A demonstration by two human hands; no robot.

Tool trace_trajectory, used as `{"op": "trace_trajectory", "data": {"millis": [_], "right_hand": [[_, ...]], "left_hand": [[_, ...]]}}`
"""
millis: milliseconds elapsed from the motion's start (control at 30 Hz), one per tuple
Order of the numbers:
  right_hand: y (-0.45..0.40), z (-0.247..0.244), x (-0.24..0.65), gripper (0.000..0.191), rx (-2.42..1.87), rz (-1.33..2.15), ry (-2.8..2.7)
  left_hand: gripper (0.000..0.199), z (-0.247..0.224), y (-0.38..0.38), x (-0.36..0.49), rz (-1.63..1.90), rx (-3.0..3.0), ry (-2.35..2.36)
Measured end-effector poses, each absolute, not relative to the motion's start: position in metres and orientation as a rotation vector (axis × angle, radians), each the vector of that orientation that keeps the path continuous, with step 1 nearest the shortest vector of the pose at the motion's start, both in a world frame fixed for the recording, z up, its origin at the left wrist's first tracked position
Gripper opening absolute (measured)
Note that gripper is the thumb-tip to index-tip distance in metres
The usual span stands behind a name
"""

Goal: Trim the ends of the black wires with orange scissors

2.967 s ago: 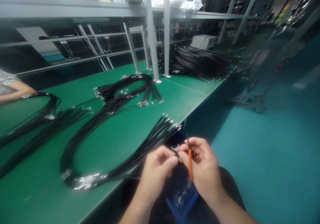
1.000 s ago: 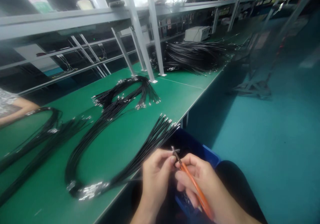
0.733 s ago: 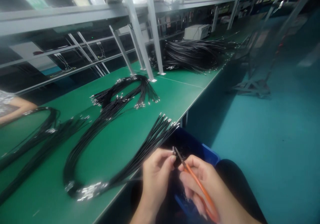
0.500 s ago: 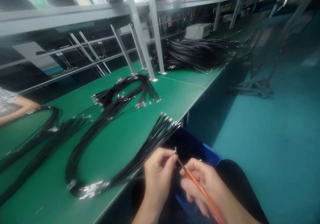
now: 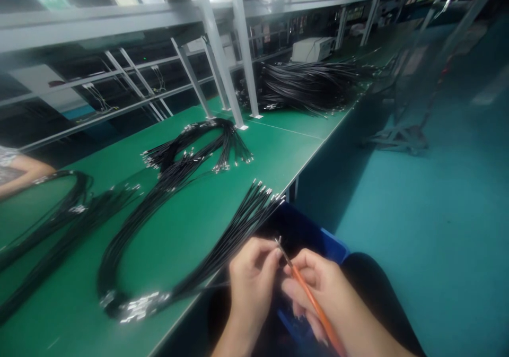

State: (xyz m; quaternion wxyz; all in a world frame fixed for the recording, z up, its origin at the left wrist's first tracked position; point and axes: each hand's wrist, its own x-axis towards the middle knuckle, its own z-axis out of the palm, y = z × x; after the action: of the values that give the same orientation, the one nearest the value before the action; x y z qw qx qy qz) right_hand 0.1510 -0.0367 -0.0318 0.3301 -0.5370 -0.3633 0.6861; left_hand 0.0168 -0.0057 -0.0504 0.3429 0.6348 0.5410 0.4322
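My left hand (image 5: 254,269) is closed, thumb and forefinger pinched on the end of a black cable (image 5: 220,285); a small silvery tip shows just above the fingertips. My right hand (image 5: 314,288) grips an orange-handled tool (image 5: 314,301) with a thin metal shaft. The shaft's point lies at the pinched cable end, by the left fingertips; whether it touches is too small to tell. Beside my left hand, a bundle of black cables (image 5: 222,251) with silvery end fittings curves over the green table (image 5: 175,251).
Below my hands is a blue bin (image 5: 334,243). More black cables (image 5: 199,160) lie farther up the table, with a large pile (image 5: 306,84) beyond the shelf posts (image 5: 222,60). At the left edge another person's arm (image 5: 27,174) rests near a cable bundle (image 5: 51,240).
The table and its cables have shifted slightly left in view. My right hand and the tool have moved slightly left and up toward my left hand, which keeps its pinch.
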Motion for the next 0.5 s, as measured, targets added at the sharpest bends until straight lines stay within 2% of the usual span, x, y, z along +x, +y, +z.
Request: {"op": "trace_trajectory", "data": {"millis": [167,367,433,500], "right_hand": [[-0.042,-0.032,0.159,0.018,-1.422,1.695,-0.961],[-0.039,-0.028,0.174,0.032,-1.398,1.306,-0.946],[-0.034,-0.024,0.176,0.032,-1.400,1.285,-0.941],[-0.030,-0.021,0.175,0.031,-1.390,1.310,-0.918]], "left_hand": [[0.010,-0.053,-0.002,0.022,1.087,1.728,1.450],[0.011,-0.063,-0.011,0.032,0.499,2.186,1.239],[0.010,-0.064,-0.009,0.022,0.492,2.290,1.442],[0.011,-0.063,-0.001,0.008,0.543,2.295,1.856]]}}
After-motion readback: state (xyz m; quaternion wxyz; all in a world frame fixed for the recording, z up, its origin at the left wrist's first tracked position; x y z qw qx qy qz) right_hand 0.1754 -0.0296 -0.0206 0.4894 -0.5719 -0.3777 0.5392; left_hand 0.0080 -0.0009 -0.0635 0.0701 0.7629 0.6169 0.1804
